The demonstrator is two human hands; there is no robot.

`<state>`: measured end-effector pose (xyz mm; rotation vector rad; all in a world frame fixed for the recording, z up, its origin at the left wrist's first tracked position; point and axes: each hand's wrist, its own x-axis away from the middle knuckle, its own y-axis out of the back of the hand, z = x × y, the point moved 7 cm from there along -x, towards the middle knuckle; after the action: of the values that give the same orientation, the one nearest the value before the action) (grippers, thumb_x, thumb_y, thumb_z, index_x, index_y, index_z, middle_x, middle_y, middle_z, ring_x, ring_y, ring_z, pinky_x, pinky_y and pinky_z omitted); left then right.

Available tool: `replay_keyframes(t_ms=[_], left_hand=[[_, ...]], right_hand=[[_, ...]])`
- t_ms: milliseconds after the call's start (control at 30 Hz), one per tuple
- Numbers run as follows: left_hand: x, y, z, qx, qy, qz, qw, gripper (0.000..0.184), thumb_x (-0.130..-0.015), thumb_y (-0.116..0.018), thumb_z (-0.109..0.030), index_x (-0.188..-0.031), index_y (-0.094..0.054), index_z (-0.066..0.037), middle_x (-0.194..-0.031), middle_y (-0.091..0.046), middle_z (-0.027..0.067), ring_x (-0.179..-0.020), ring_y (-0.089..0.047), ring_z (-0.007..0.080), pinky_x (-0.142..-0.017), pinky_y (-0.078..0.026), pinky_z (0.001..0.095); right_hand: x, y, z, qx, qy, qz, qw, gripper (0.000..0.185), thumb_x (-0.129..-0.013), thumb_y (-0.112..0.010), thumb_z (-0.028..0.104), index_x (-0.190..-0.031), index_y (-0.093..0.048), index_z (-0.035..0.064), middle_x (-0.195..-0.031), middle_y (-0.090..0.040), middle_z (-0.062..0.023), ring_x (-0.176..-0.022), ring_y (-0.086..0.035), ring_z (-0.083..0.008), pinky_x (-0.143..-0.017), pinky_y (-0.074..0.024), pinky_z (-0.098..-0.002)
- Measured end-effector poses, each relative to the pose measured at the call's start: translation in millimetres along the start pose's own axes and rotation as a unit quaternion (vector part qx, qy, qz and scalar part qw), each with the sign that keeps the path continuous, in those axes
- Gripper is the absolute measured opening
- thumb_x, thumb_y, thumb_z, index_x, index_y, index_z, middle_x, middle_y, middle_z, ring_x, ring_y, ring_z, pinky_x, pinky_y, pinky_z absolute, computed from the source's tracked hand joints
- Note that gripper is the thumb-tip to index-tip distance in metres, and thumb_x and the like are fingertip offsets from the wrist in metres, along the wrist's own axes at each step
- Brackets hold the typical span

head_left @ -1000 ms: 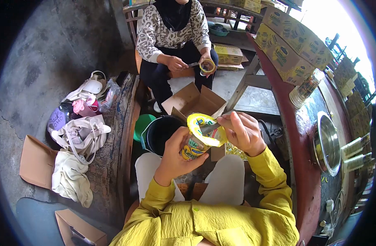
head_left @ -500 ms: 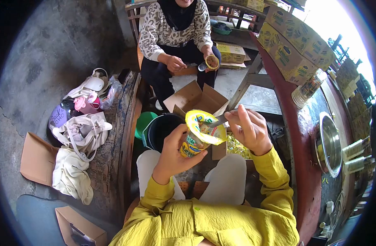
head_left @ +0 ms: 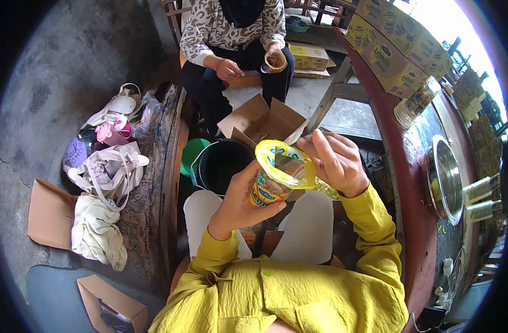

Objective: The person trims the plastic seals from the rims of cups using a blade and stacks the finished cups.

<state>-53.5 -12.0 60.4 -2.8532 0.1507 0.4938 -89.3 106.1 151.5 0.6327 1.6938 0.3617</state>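
My left hand (head_left: 240, 200) is wrapped round a printed plastic cup (head_left: 267, 191), tilted in front of my knees. The cup's yellow film lid (head_left: 287, 180) is cut open and partly loose, its edge standing out past the rim. In my right hand (head_left: 337, 164), fingers pinched at the lid's right side, is a flat grey metal blade (head_left: 289, 163). The blade reaches over the cup's mouth and its tip lies within the opening. Its handle is hidden by my fingers. The cup's contents are hard to make out.
Below stand a dark bucket (head_left: 223, 166) and an open cardboard box (head_left: 259, 119). Opposite sits a person (head_left: 232, 39) holding another cup (head_left: 275, 61). At right, a red-edged table (head_left: 387, 144) carries lemon-printed cartons (head_left: 395, 55), stacked cups and a steel basin (head_left: 447, 180). Bags (head_left: 112, 169) lie left.
My right hand has moved slightly up, and the blade now lies farther across the cup's opening. The cup has shifted a little to the right. The other person's hands have moved slightly.
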Motion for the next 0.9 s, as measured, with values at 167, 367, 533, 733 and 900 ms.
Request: replay_keyframes(t_ms=[167, 367, 533, 733, 900], left_hand=[[5, -8, 7, 0.111, 0.095, 0.046, 0.988, 0.053, -0.068, -0.068, -0.004, -0.114, -0.042, 0.000, -0.096, -0.057, 0.0059, -0.082, -0.057, 0.0108, -0.073, -0.046, 0.0234], [6, -21, 22, 0.278, 0.106, 0.156, 0.942, 0.055, -0.073, -0.063, -0.009, -0.120, -0.036, -0.002, -0.097, -0.055, 0.0092, -0.075, -0.059, 0.0176, -0.064, -0.050, 0.0260], [3, -30, 32, 0.330, 0.112, 0.211, 0.913, 0.066, -0.071, -0.063, -0.010, -0.126, -0.027, -0.003, -0.107, -0.049, 0.0109, -0.079, -0.059, 0.0198, -0.064, -0.049, 0.0289], [-13, 1, 15, 0.104, 0.040, 0.061, 0.992, 0.072, -0.069, -0.065, -0.007, -0.128, -0.023, -0.002, -0.114, -0.047, 0.0108, -0.105, -0.048, 0.0178, -0.085, -0.040, 0.0295], [-15, 0, 7, -0.133, -0.044, -0.037, 0.989, 0.065, -0.066, -0.069, -0.008, -0.119, -0.034, 0.000, -0.106, -0.053, 0.0105, -0.100, -0.052, 0.0157, -0.085, -0.040, 0.0290]], right_hand=[[-1, -1, 4, -0.015, 0.012, -0.010, 1.000, 0.059, -0.061, -0.058, 0.003, -0.116, -0.042, -0.0083, -0.069, -0.057, -0.0068, -0.061, -0.057, -0.0185, -0.055, -0.0486, -0.0281], [0, 0, 2, -0.034, 0.017, -0.003, 0.999, 0.059, -0.060, -0.059, 0.004, -0.116, -0.042, -0.0080, -0.069, -0.057, -0.0072, -0.060, -0.057, -0.0187, -0.054, -0.0476, -0.0284], [3, -3, 0, -0.045, 0.004, -0.016, 0.999, 0.057, -0.061, -0.060, 0.004, -0.115, -0.043, -0.0087, -0.070, -0.057, -0.0073, -0.061, -0.057, -0.0188, -0.054, -0.0479, -0.0290], [8, 3, -7, 0.005, -0.015, -0.021, 1.000, 0.058, -0.061, -0.059, 0.001, -0.115, -0.044, -0.0074, -0.071, -0.057, -0.0075, -0.060, -0.056, -0.0187, -0.053, -0.0476, -0.0290], [7, 1, -12, 0.032, -0.027, -0.004, 0.999, 0.058, -0.059, -0.057, 0.000, -0.115, -0.045, -0.0078, -0.067, -0.054, -0.0054, -0.058, -0.054, -0.0169, -0.053, -0.0458, -0.0281]])
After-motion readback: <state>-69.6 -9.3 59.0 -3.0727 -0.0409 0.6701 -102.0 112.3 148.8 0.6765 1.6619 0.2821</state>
